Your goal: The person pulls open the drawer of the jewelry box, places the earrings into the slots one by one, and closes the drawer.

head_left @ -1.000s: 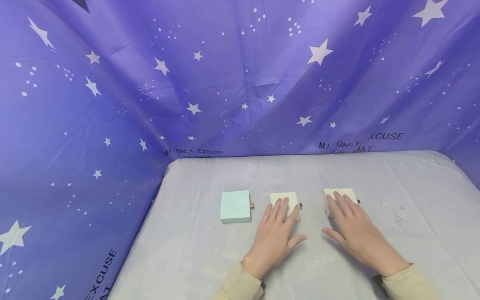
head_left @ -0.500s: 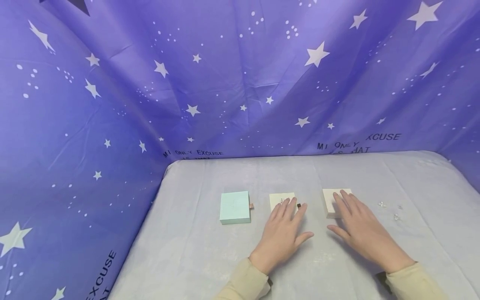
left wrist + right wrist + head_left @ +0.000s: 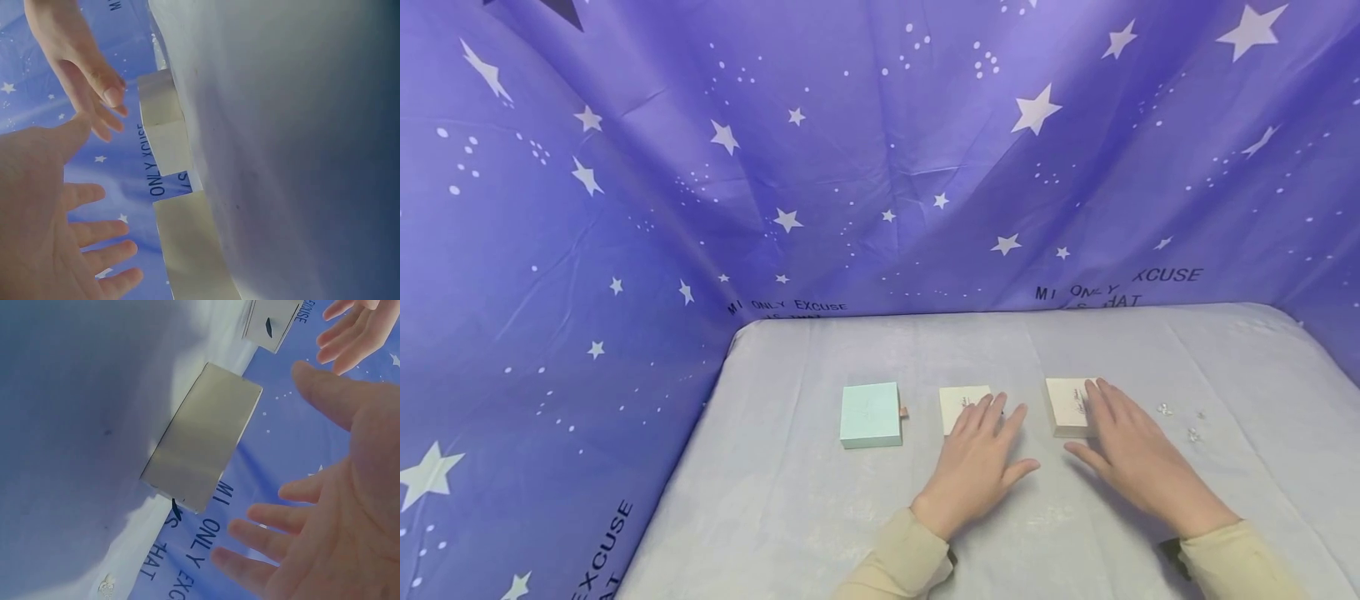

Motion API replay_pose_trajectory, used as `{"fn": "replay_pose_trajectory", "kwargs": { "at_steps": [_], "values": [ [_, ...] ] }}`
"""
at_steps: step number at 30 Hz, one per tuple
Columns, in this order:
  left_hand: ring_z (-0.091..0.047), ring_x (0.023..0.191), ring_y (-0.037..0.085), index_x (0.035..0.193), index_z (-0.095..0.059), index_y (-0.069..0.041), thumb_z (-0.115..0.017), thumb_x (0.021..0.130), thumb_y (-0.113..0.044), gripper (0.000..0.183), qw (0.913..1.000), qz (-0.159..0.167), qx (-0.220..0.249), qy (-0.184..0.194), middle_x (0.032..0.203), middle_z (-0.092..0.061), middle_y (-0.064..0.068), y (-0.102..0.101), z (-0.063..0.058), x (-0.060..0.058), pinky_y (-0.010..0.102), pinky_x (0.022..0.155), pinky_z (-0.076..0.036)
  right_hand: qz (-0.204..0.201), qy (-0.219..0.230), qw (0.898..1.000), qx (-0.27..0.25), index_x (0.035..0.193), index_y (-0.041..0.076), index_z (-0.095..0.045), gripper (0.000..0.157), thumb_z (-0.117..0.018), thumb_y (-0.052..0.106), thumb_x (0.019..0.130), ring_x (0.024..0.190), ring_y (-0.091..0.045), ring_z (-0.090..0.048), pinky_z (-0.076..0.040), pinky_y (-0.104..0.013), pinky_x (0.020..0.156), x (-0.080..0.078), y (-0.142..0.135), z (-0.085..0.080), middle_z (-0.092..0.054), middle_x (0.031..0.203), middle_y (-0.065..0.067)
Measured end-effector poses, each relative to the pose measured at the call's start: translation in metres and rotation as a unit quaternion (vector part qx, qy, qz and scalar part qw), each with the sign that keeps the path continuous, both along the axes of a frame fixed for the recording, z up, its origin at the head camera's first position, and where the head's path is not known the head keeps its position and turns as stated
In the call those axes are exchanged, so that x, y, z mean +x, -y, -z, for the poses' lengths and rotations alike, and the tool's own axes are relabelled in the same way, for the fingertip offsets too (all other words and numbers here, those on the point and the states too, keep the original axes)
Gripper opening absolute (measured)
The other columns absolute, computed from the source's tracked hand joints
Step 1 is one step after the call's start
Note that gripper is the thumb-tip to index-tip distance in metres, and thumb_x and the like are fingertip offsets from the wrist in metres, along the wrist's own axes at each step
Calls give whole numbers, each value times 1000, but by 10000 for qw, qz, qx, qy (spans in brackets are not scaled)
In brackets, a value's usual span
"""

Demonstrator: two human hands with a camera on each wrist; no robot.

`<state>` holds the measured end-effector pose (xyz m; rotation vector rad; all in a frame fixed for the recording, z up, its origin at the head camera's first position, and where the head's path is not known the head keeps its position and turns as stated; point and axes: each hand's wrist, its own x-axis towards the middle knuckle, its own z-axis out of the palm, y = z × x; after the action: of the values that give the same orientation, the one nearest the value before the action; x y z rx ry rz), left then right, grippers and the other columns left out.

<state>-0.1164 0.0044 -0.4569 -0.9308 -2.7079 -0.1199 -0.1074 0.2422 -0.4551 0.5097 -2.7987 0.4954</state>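
My left hand (image 3: 975, 467) hovers with spread fingers over the near right part of a white box (image 3: 957, 408); the left wrist view shows a gap between the fingers and that box (image 3: 195, 247). Over the right part of a second white box (image 3: 1066, 408) is my right hand (image 3: 1138, 462), fingers extended and apart from the box (image 3: 203, 437) in the right wrist view. Dark script marks both lids, partly covered by the hands. Neither hand holds anything. A mint-green box (image 3: 870, 412) with a small orange-brown tab lies left of the white ones.
Several small shiny clear pieces (image 3: 1193, 435) lie right of my right hand. A pale grey cloth (image 3: 775, 500) covers the table. Purple-blue curtains (image 3: 880, 150) with white stars and lettering stand behind and at the left.
Both hands have shifted right across the white boxes, uncovering more of each lid and its script. The boxes and small pieces stay in place on the table.
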Motion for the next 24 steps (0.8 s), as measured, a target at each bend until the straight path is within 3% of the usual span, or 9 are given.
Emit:
{"fn": "replay_pose_trajectory", "kwargs": {
  "at_steps": [15, 24],
  "values": [
    [-39, 143, 25, 152, -38, -18, -48, 98, -58, 68, 9998, 89, 12, 187, 154, -41, 8, -14, 0, -8, 40, 119, -31, 20, 18, 9999, -123, 149, -14, -19, 93, -75, 26, 86, 123, -60, -39, -32, -70, 103, -5, -10, 3, -35, 140, -43],
    [-38, 143, 23, 153, -37, -20, -45, 98, -58, 67, 9993, 131, -166, 294, 154, -41, 6, -26, 3, -15, 37, 119, -31, 84, 309, 9994, -138, 148, -14, -19, 91, -75, 22, 86, 122, -61, -39, -34, -71, 100, -7, -14, 2, -35, 140, -44]
  ]
}}
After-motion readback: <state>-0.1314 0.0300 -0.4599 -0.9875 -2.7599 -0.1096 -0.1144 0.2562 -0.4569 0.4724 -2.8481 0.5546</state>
